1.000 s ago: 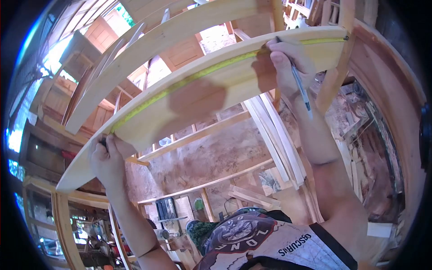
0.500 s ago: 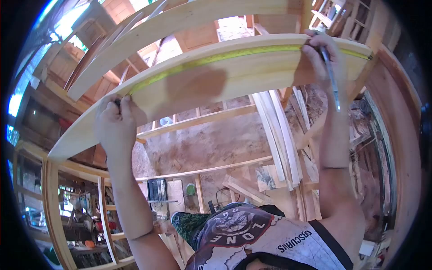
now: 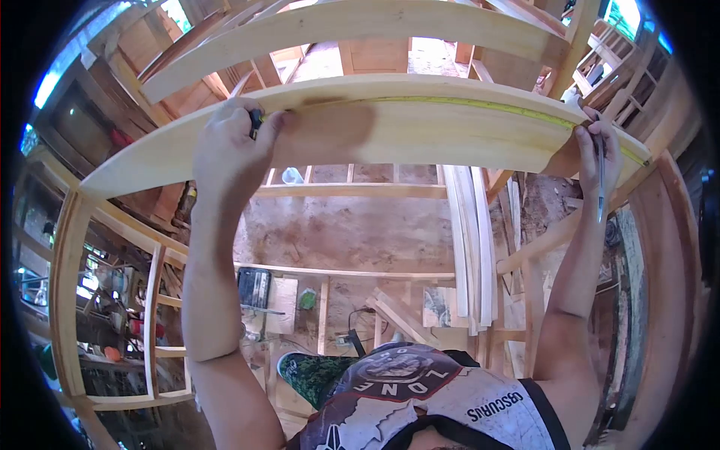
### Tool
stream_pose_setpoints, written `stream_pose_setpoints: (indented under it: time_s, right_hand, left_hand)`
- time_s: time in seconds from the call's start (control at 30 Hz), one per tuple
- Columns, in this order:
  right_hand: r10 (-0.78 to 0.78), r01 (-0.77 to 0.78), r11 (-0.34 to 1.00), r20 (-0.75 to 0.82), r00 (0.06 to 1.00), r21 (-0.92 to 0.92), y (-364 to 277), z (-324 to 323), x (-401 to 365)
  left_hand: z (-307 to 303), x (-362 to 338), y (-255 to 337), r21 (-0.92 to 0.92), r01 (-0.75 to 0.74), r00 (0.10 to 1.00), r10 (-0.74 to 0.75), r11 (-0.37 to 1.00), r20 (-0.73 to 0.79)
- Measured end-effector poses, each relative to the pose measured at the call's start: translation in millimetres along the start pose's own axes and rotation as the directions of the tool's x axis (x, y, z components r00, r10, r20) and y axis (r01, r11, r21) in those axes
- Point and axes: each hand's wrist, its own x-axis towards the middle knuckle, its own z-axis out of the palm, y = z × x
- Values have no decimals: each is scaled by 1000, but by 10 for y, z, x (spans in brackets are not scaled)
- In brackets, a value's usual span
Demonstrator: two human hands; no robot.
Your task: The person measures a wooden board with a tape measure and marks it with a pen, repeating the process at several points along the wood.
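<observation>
A long pale wooden board (image 3: 450, 135) stretches across the view in front of me, wide in the middle and tapered at its left end. Along its upper edge runs a yellow tape measure (image 3: 465, 103), its far end by the board's right tip. My left hand (image 3: 229, 146) is closed around the dark tape case, mostly hidden by the fingers, against the board's left half. Near the right end, my right hand (image 3: 598, 146) pinches a slim pen (image 3: 600, 184) that points downward, with its fingers at the tape and board edge.
Another curved plank (image 3: 360, 24) lies beyond the board. Wooden frame rails (image 3: 352, 191) surround me, and long strips (image 3: 469, 247) lean at centre right. A dark case (image 3: 253, 289) rests low on the left. Wooden panels (image 3: 373, 58) stand at the back.
My left hand has moved right along the board with the tape case, shortening the exposed tape. The view has shifted, and my right hand now appears farther right and lower, still holding the pen.
</observation>
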Motion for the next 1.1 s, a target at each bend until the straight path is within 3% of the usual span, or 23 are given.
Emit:
stream_pose_setpoints:
  time_s: [0.2, 0.27, 0.33, 0.53, 0.77, 0.87, 0.93, 0.97, 1.03, 1.1]
  right_hand:
    - [17, -17, 1000, 5, 1000, 5, 155, -78, 17]
    - [6, -6, 1000, 2, 1000, -1, 177, -91, 26]
    - [-9, 10, 1000, 16, 1000, -18, 160, -94, 36]
    - [-22, 22, 1000, 33, 999, 5, 199, -95, 38]
    - [7, -8, 998, 15, 1000, 59, 298, -137, -3]
    - [98, -98, 995, -17, 995, 17, -96, 31, -25]
    - [-51, 50, 998, -57, 997, -25, -27, 66, -31]
    - [-34, 30, 999, -105, 994, -36, -45, 106, -38]
    - [-382, 286, 860, -162, 910, -421, -163, 178, -18]
    - [-376, 263, 882, -251, 892, -391, -236, 273, -67]
  left_hand:
    - [-106, -23, -286, 38, 39, 997, -36, 999, -64]
    - [-78, -38, -320, 71, 24, 997, -18, 997, -77]
    - [-41, -45, -297, 141, -73, 986, 92, 987, -139]
    - [27, -46, -302, 169, -110, 976, 138, 980, -168]
    - [5, -28, -247, 158, -13, 996, 26, 987, -80]
    - [-36, -18, -201, 113, 34, 999, -29, 993, -41]
    - [-77, -17, -198, 229, -27, 998, 38, 973, -45]
    - [-103, -18, -193, 234, -1, 1000, 1, 972, 2]
    - [-134, -18, -208, 228, 27, 997, -43, 973, 65]
    - [-102, -52, -264, 202, 24, 997, -37, 979, 64]
